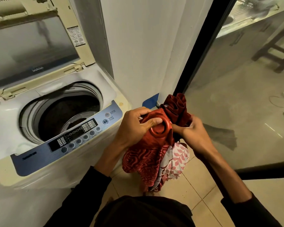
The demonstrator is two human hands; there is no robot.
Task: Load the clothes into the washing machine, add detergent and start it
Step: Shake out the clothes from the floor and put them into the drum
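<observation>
A top-loading washing machine [10,115] stands at the left with its lid [31,45] raised. Its drum [67,115] is open and dark cloth lies inside. The blue control panel [69,138] runs along the machine's front edge. To the right of the machine I hold a bundle of red patterned curtain cloth [142,158] with a round eyelet ring [161,129] on top. My left hand [134,126] grips the cloth at the ring, thumb across it. My right hand [192,128] grips the bunched dark red folds. A white cloth with pink leaves [179,158] hangs underneath.
A white wall corner [146,54] rises just behind the bundle. A black-framed glass door [236,95] fills the right side, with a wooden stool [275,49] and a counter beyond it. Beige floor tiles [203,190] lie below my hands.
</observation>
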